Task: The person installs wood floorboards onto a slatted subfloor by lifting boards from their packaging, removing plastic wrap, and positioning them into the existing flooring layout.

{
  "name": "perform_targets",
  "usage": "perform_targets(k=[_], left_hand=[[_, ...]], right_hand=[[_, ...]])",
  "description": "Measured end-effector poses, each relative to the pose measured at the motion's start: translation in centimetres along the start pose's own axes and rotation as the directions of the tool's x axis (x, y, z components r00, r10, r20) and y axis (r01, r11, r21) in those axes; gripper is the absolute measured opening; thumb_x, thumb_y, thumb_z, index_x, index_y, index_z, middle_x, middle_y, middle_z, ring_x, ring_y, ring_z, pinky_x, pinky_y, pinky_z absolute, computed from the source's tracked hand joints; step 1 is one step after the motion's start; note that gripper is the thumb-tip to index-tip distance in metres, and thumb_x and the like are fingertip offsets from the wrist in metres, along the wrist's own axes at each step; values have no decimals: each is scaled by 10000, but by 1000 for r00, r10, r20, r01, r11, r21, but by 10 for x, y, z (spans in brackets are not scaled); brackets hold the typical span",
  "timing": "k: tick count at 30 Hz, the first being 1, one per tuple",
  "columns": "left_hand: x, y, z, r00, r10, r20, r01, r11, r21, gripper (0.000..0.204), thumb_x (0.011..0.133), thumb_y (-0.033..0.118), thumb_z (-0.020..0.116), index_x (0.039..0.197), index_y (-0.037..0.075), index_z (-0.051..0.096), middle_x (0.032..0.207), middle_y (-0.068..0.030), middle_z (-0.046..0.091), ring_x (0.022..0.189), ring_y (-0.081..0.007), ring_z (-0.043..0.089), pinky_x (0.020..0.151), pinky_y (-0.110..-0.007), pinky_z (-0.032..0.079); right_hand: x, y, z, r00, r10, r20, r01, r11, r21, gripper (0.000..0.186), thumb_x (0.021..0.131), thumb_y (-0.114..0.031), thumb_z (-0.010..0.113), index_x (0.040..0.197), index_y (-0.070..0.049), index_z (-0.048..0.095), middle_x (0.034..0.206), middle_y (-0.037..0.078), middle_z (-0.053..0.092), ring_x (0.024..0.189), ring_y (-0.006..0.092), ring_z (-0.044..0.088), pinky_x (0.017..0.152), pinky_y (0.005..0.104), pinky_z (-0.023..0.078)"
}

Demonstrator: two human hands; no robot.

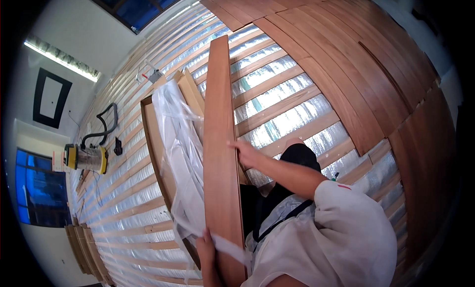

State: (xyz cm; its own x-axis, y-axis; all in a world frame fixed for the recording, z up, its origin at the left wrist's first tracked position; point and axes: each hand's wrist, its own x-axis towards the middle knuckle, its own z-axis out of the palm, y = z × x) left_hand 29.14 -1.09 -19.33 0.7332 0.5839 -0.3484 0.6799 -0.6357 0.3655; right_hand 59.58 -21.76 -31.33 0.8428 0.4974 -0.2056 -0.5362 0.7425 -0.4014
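Note:
A long reddish-brown floorboard (217,109) stretches from the lower edge of the view toward the far joists. My right hand (243,153) grips its right edge near the middle. Lower down, my left hand (206,245) is closed on the left edge, its fingers partly hidden. A strip of white wrapping (232,248) crosses the board beside that hand. Just left of the board lies a long opened cardboard box (154,158) with crumpled clear plastic film (173,123) in it.
Laid wooden flooring (346,49) covers the right side. Pale joists (277,111) over silver foil run across the rest. A yellow-and-black vacuum cleaner (86,158) with a black hose (106,121) stands at left. Stacked cartons (86,252) lean at the lower left.

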Motion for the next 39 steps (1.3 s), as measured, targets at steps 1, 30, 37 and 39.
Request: perform_targets(k=[1,30,37,39], left_hand=[[31,15,8,999,49,13,-48,993,-110,758,963,527,450,812,-201,600,668,-318,594,685,-335,626,666,-504,437],[99,327,350,582,680,445,-528,733,-430,379,996,273,397,1034,31,687,854,-243,654,821,-367,631,784,-455,480],[174,169,233,810,386,441,-303,920,-249,387,948,223,409,1118,-6,671,1042,-112,648,988,-212,579,886,-348,452],[188,109,190,882,102,460,139,876,-461,370,945,235,463,1130,-28,645,1081,-138,624,1048,-251,568,937,-385,436]], right_hand=[[17,-20,-2,1000,-29,11,28,999,37,385,910,-184,610,1209,48,541,1117,111,642,1024,221,618,955,361,480],[-403,-106,-313,416,-424,-805,712,702,-1,487,969,-330,470,1327,-3,499,1303,145,581,1175,291,567,1032,392,435],[-437,-104,-499,-78,-497,-864,-296,839,-456,385,860,-319,641,1084,-8,674,966,109,689,838,217,651,757,351,531],[-416,-113,-498,-104,-520,-848,-388,806,-446,395,853,-354,639,1038,-9,693,963,150,699,835,248,671,731,374,538]])
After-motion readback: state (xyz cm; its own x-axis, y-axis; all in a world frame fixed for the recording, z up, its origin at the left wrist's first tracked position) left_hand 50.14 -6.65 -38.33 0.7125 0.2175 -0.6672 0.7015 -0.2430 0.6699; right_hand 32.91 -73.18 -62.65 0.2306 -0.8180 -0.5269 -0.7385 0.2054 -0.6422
